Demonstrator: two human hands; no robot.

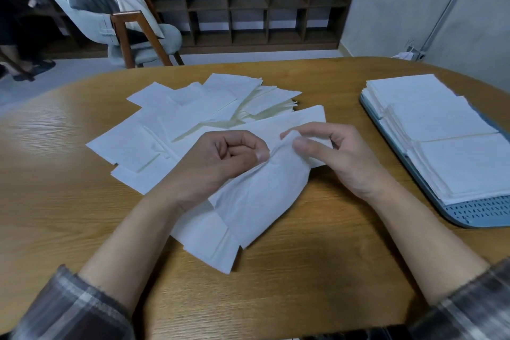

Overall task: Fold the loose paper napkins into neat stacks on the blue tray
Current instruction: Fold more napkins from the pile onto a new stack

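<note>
Wood table — 1 limp, creased napkin between left hand, right hand

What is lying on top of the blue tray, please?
Napkin stacks cover most of the tray; only its perforated near end and left rim show. The floor beneath them is hidden.

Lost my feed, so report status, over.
Left hand, right hand pinch one napkin. Folded stacks on blue tray. Loose napkins beneath; nothing blocking tray.

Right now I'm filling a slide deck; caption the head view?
Left hand and right hand pinch one napkin over the loose pile; folded stacks sit on the blue tray.
</note>
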